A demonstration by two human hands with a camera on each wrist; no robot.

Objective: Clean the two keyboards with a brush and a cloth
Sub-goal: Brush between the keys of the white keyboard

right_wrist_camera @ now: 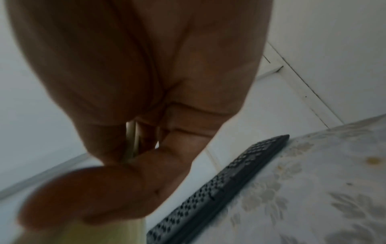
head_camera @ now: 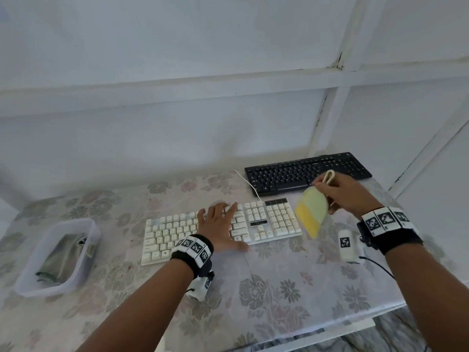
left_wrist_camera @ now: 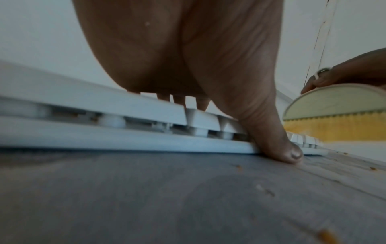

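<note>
While left hand (head_camera: 218,224) steadies white keyboard (head_camera: 177,237), right grip (head_camera: 341,193) holds brush (head_camera: 312,214).

White keyboard (head_camera: 266,219): matt plastic, smooth keycaps. Black keyboard (head_camera: 304,171): matt dark plastic with a faint sheen. Brush (head_camera: 313,212): smooth pale-green plastic body, yellow bristles in fine strands, looped plastic handle. Tablecloth (head_camera: 266,288): flower-printed, slightly glossy, speckled with crumbs. Tub (head_camera: 83,262): translucent frosted plastic. Wall (head_camera: 177,123): matt white paint, cracked at the joints.
</note>
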